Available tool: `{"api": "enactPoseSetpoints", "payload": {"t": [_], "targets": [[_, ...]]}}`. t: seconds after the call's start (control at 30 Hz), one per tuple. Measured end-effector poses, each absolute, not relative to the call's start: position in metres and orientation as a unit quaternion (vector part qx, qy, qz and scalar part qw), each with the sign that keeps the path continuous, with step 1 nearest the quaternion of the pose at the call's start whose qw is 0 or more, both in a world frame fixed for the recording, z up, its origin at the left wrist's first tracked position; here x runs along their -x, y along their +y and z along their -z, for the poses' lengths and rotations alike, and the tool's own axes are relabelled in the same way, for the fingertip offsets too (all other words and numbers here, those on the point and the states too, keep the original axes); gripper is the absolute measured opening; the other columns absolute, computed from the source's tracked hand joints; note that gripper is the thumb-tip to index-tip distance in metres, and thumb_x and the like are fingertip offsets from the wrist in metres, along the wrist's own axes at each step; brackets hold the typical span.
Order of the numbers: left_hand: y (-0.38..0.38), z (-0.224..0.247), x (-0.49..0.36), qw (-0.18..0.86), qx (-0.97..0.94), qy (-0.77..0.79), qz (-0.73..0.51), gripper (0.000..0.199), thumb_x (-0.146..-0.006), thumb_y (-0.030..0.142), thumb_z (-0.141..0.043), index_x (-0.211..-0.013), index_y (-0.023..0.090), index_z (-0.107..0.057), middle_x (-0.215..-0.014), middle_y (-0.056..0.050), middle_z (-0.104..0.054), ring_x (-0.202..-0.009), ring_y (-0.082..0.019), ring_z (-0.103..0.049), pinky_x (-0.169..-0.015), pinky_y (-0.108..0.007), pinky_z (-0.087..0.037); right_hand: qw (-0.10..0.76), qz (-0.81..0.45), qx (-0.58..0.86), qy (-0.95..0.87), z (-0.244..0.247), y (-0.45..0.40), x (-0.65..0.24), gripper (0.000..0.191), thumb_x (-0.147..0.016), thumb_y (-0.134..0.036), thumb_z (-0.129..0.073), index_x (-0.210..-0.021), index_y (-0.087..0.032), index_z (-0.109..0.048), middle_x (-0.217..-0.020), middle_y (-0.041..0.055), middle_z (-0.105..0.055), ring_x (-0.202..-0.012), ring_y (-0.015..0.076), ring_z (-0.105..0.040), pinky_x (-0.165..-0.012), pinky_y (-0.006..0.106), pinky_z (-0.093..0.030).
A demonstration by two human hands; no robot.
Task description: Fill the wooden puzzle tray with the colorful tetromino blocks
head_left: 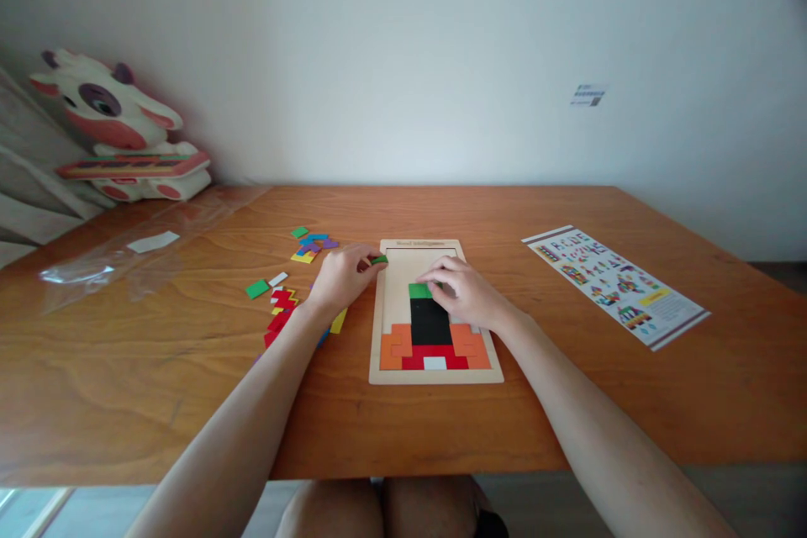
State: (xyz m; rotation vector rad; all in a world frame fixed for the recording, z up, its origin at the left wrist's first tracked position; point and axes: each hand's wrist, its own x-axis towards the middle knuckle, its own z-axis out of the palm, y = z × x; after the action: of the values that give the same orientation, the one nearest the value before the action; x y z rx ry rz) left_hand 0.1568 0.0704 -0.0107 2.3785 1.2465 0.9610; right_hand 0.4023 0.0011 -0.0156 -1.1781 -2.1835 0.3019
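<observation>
Near the top left edge of the wooden puzzle board (374, 353), my left hand (344, 273) pinches a small green puzzle piece (379, 259). Over the middle of the board, my right hand (465, 292) has its bent fingers and thumb on another green piece (418, 292), partly covering it. That piece lies against the black pieces (430, 322). Below them in the frame are red pieces (413, 359) and a white piece (435, 363). Orange pieces (392, 350) fill both lower corners. Bare wood shows in the upper part of the frame.
Loose coloured pieces (283, 300) lie left of the board, some hidden by my left arm. More pieces (308, 245) lie farther back. A printed pattern sheet (618, 286) is at the right. Clear plastic wrap (94, 273) and a cow toy with a keyboard (132, 134) are at the left.
</observation>
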Motion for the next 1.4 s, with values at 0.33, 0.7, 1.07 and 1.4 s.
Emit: {"api": "enactPoseSetpoints", "payload": {"t": [0.33, 0.7, 1.07, 1.4], "targets": [[0.039, 0.002, -0.19, 0.291, -0.832, 0.346, -0.323, 0.031, -0.088, 0.031, -0.061, -0.118, 0.022, -0.06, -0.094, -0.001, -0.077, -0.081, -0.016, -0.073, -0.079, -0.028, -0.058, 0.44, -0.204, 0.439, -0.757, 0.015, 0.003, -0.39, 0.014, -0.091, -0.03, -0.061, -0.1, -0.023, -0.069, -0.097, 0.0035, -0.071, -0.084, 0.016, -0.066, -0.078, 0.032, -0.053], [0.033, 0.007, -0.194, 0.063, -0.9, 0.372, -0.217, 0.02, -0.094, 0.032, -0.053, -0.091, 0.019, -0.068, -0.094, -0.006, -0.068, -0.086, -0.02, -0.066, -0.081, -0.032, -0.052, 0.484, -0.189, 0.544, -0.659, 0.034, 0.02, -0.391, 0.018, -0.087, -0.026, -0.065, -0.104, -0.024, -0.069, -0.094, 0.0056, -0.076, -0.087, 0.0201, -0.072, -0.079, 0.035, -0.055], [0.024, 0.001, -0.199, 0.033, -0.914, 0.366, -0.171, 0.023, -0.091, 0.036, -0.06, -0.097, 0.015, -0.067, -0.097, -0.01, -0.066, -0.094, -0.024, -0.064, -0.088, -0.037, -0.053, 0.369, -0.17, 0.539, -0.737, 0.033, 0.025, -0.388, 0.012, -0.088, -0.019, -0.063, -0.091, -0.02, -0.074, -0.09, 0.0069, -0.07, -0.076, 0.0167, -0.066, -0.072, 0.031, -0.054], [0.023, 0.002, -0.199, 0.052, -0.912, 0.363, -0.185, 0.018, -0.09, 0.033, -0.062, -0.095, 0.017, -0.068, -0.096, -0.009, -0.067, -0.093, -0.023, -0.064, -0.088, -0.036, -0.053, 0.348, -0.156, 0.527, -0.76, 0.038, 0.027, -0.392, 0.023, -0.089, -0.011, -0.057, -0.098, -0.023, -0.075, -0.098, 0.0073, -0.066, -0.09, 0.0182, -0.064, -0.083, 0.036, -0.052]]}}
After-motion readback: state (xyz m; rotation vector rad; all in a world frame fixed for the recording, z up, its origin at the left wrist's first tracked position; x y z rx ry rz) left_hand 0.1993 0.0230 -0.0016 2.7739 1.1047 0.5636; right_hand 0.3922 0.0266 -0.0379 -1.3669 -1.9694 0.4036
